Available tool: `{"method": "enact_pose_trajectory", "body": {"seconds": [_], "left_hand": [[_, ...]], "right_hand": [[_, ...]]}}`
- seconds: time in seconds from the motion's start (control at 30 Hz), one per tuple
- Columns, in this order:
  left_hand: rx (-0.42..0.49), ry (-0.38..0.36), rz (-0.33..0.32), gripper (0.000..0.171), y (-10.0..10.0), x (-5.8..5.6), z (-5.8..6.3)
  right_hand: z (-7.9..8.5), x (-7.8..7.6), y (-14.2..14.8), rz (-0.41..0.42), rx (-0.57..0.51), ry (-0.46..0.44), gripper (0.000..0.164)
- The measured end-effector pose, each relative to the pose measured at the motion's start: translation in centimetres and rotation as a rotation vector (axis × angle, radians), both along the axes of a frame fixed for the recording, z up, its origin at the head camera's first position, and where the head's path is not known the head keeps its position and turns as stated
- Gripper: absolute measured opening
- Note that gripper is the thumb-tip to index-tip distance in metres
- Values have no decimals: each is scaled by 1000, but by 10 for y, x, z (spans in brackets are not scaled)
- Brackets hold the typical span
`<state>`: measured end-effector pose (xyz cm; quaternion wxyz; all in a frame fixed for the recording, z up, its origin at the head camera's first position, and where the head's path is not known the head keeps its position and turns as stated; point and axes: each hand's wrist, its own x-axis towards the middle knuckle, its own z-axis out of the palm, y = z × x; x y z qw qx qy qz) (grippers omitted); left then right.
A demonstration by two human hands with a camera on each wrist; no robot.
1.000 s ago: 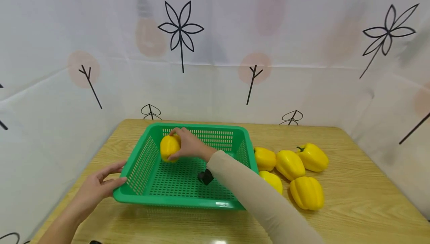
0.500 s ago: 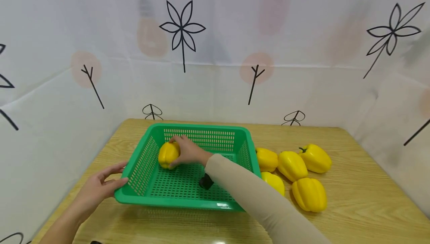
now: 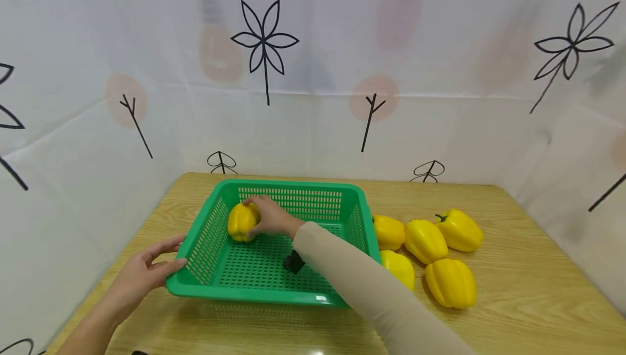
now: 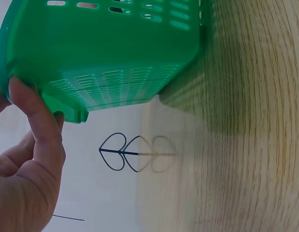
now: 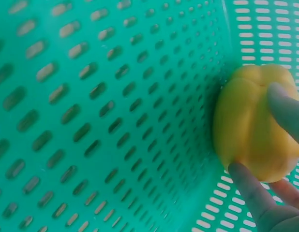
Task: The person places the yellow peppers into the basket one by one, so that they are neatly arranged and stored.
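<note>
- Toward the far-left corner of a green basket (image 3: 244, 295), a yellow pepper (image 3: 239, 223) has come slightly lower and further left within the last second.
- Around it, the right hand (image 3: 274, 218) grips with thumb and fingers; whether the pepper fully rests on the basket's floor, I cannot be sure from where I stand.
- That appears to leave it down within the basket's walls, the only pepper I can see inside, though a pale sleeve (image 3: 371, 295) hides the near-right corner.
- At the basket's left edge, the left hand (image 3: 139, 276) has stayed put, pinching the rim near the front corner.
- Beyond the right edge, five more yellow peppers (image 3: 426, 241) lie grouped where they were; the farthest right shows a green stem.
- Beneath everything, a light wood-grain worktop (image 3: 528, 290) has rounded back corners and a soft shine along its front.
- Behind its back edge hangs a white cloth (image 3: 308, 137), printed with black outlined flowers, twigs and faded peach circles.
</note>
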<state>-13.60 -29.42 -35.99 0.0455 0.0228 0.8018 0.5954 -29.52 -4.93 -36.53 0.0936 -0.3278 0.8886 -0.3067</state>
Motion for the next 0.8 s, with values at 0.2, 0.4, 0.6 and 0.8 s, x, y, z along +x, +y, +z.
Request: {"method": "enact_pose_trajectory", "body": {"seconds": [0.2, 0.4, 0.6, 0.8], "left_hand": [[-29, -17, 12, 60, 2, 0, 2], [-49, -8, 11, 59, 1, 3, 2], [-62, -30, 10, 61, -1, 2, 4], [-53, -40, 5, 62, 0, 0, 3]], "right_hand": [[8, 2, 6, -22, -60, -8, 70], [18, 8, 13, -9, -149, -65, 68], [30, 15, 21, 12, -276, -101, 63], [43, 19, 32, 18, -412, -128, 54]]}}
